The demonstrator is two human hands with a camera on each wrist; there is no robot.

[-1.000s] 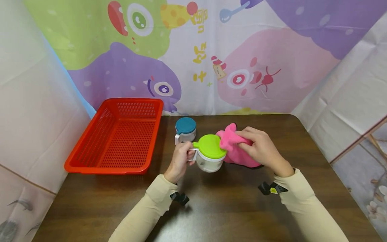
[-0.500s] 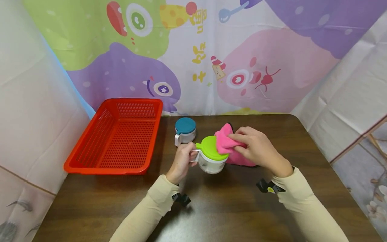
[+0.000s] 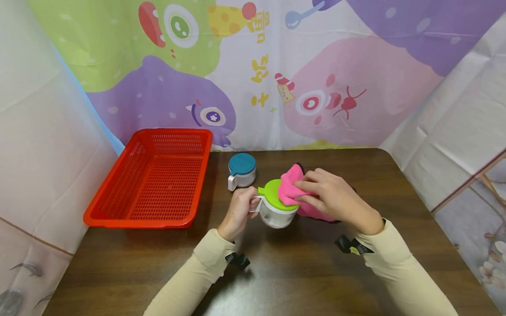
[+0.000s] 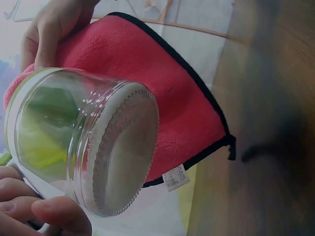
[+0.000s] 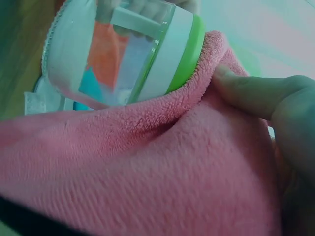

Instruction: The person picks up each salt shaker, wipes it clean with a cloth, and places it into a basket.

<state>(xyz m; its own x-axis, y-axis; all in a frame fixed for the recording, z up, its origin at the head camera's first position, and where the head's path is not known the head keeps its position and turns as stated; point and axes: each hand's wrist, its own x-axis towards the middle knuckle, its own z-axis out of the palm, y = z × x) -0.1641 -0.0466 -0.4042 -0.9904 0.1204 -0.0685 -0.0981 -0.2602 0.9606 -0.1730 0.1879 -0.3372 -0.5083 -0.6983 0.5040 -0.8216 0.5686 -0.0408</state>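
Basket [image 3: 138, 222] left, cloth [image 3: 290, 188] on jar [image 3: 276, 217], another jar [image 3: 242, 165] behind

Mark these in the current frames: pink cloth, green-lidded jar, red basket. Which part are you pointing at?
Pink cloth [image 4: 167, 91]: left wrist view, on its hanging face.
Green-lidded jar [image 3: 276, 217]: head view, on its body below the lid.
Red basket [image 3: 166, 188]: head view, on its bare mesh floor.

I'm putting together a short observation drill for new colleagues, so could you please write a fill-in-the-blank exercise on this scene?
1. The left hand grips the handle of a jar whose lid is ____.
2. The right hand holds a pink cloth whose border is ____.
3. The red basket is on the person's ____ side.
4. The second jar stands ____ away from the person than the held one.

Missing words: green; black; left; farther.
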